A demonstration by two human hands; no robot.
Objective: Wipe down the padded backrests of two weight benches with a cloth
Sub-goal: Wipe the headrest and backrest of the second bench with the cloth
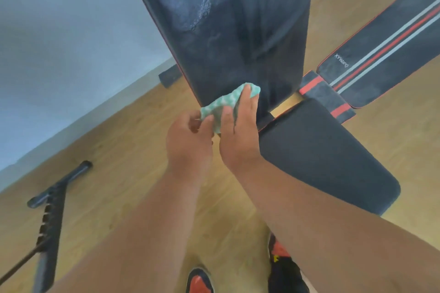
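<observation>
A dark padded backrest (pixel 228 31), worn and scuffed near its top, rises steeply in front of me. A green-and-white patterned cloth (pixel 221 103) lies against its lower end. My right hand (pixel 238 131) presses the cloth onto the pad with the fingers spread over it. My left hand (pixel 188 140) pinches the cloth's near corner between thumb and fingers. The bench's dark seat pad (pixel 321 157) sits just right of my hands. A second bench's backrest (pixel 385 47), black with red and grey stripes, lies flat at the upper right.
Wooden floor (pixel 123 140) all around, a pale wall (pixel 59 54) at left. A black notched frame bar (pixel 51 214) with a crossbar lies on the floor at lower left. My red-and-black shoes (pixel 283 266) show at the bottom edge.
</observation>
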